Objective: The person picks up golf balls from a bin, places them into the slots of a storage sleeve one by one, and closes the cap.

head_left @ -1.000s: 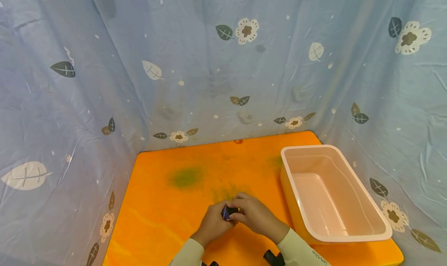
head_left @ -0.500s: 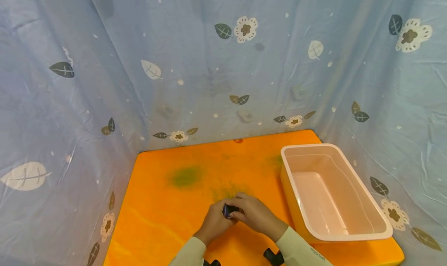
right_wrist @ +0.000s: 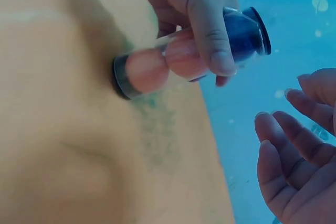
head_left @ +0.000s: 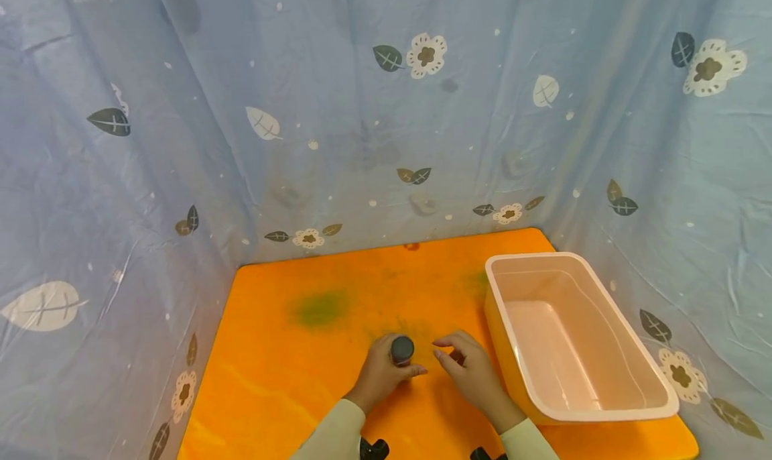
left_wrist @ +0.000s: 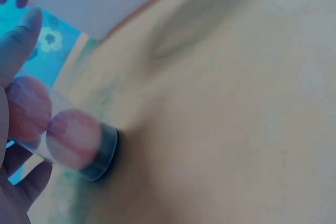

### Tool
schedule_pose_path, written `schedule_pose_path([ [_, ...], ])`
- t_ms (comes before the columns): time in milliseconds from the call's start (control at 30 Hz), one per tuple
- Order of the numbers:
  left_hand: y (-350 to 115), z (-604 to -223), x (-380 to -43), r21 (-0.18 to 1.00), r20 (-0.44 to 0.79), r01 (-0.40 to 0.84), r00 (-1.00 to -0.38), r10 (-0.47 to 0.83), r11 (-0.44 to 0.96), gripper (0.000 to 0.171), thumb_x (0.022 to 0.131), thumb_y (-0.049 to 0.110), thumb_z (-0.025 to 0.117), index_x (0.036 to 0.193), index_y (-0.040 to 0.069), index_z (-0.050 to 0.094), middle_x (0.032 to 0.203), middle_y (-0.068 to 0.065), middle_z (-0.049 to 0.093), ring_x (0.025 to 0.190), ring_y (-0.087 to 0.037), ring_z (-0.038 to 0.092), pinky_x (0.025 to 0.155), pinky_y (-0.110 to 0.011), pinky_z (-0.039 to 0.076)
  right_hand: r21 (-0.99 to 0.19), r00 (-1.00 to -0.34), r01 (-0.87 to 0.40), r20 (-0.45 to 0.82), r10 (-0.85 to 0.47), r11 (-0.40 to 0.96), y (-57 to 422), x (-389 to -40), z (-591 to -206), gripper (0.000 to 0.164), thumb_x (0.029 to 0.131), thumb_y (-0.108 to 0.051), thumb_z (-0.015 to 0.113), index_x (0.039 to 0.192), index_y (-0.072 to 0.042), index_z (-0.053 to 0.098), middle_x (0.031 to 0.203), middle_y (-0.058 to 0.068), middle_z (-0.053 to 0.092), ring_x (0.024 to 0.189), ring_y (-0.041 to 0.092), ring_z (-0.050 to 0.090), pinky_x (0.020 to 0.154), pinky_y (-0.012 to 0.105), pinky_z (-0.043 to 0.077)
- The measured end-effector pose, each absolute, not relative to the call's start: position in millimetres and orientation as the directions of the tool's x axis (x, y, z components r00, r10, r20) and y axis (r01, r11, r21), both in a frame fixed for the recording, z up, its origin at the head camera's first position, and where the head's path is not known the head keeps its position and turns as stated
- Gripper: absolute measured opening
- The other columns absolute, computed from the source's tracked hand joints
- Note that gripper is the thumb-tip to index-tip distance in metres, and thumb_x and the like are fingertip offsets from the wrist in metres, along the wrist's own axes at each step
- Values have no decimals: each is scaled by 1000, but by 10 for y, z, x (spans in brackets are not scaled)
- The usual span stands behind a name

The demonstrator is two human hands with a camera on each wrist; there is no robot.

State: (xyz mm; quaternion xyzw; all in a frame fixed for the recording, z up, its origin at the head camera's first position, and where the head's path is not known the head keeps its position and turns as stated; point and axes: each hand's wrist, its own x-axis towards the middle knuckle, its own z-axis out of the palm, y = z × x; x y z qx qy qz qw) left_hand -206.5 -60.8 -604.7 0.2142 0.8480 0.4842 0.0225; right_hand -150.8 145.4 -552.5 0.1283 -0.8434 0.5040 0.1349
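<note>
My left hand (head_left: 381, 373) grips a clear tube of balls (right_wrist: 147, 69) near the middle of the orange table. Dark caps close both ends of the tube. In the head view its dark top cap (head_left: 402, 349) faces up. Two reddish balls (left_wrist: 73, 137) show through the wall in the left wrist view, and a dark blue ball (right_wrist: 240, 36) sits by the upper cap in the right wrist view. The lower end stands close over the tabletop. To the right of the tube, apart from it, my right hand (head_left: 473, 373) is empty with loosely bent fingers.
A pale pink plastic bin (head_left: 512, 339) stands on the right side of the orange table (head_left: 271, 353), close beside my right hand. Blue curtains (head_left: 362, 111) with leaf and flower prints surround the table at the back and both sides. Green stains (head_left: 319, 308) mark the tabletop.
Both hands were together on the tube. The right hand has let go and moved to the right, while the left hand now holds the tube with its cap facing up.
</note>
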Motion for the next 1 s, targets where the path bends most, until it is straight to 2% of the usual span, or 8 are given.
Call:
schedule_pose_path([
  [167,-614,-6137,-2056,855,152,329,-897,414,400,44,71,49,79,102,26,58,85,9,54,73,-10,53,67,-29,47,-906,-973,-221,229,-20,360,1448,-1480,-5613,13,92,-16,66,101,-25,68,95,-4,64,70,22,56,58,28,49],
  [300,-632,-6151,-2038,891,91,270,-894,438,366,41,72,40,82,101,26,56,82,3,56,71,-13,53,64,-31,45,-973,-998,-56,51,-30,222,1341,-1460,-5484,12,94,-18,63,105,-16,68,104,2,66,88,26,61,72,34,52],
  [433,-666,-6108,-2010,933,-3,170,-878,480,317,46,76,37,82,112,27,54,101,-1,59,86,-16,55,72,-35,45,-991,-993,63,-73,-88,115,1218,-1513,-5434,32,97,-31,59,119,-9,63,119,7,62,107,27,58,86,41,49],
  [533,-716,-6045,-1970,975,-102,13,-858,503,220,48,83,41,74,123,29,50,118,0,56,102,-17,55,82,-40,47,-991,-986,98,-109,-129,87,1147,-1597,-5529,41,96,-39,56,126,-10,60,125,8,59,115,27,54,92,46,45],
  [667,-784,-5959,-1919,983,-180,-142,-871,457,117,46,93,52,55,126,22,51,124,-1,53,113,-20,53,95,-47,41,-990,-984,107,-119,-130,94,1085,-1666,-5629,40,95,-41,57,122,-12,64,121,4,61,114,24,54,95,47,43],
  [733,-801,-5938,-1906,984,-177,-152,-892,416,94,48,95,53,50,122,14,55,122,-4,54,113,-21,52,98,-49,38,-989,-987,103,-114,-113,104,1069,-1691,-5675,39,94,-42,59,118,-12,66,117,3,63,113,23,55,94,46,43],
  [833,-798,-5928,-1896,985,-173,-164,-920,353,55,46,94,50,54,113,8,60,116,-7,57,109,-23,55,96,-47,40,-988,-989,106,-116,-87,112,1043,-1710,-5701,38,93,-44,60,114,-14,68,112,2,65,109,21,57,93,45,44],
  [1000,-791,-5946,-1874,984,-179,-169,-946,270,58,41,92,48,60,105,9,61,102,-9,59,95,-34,55,83,-44,45,-991,-989,118,-123,-84,64,997,-1725,-5738,37,92,-42,61,112,-11,69,109,4,66,103,22,60,90,43,47],
])
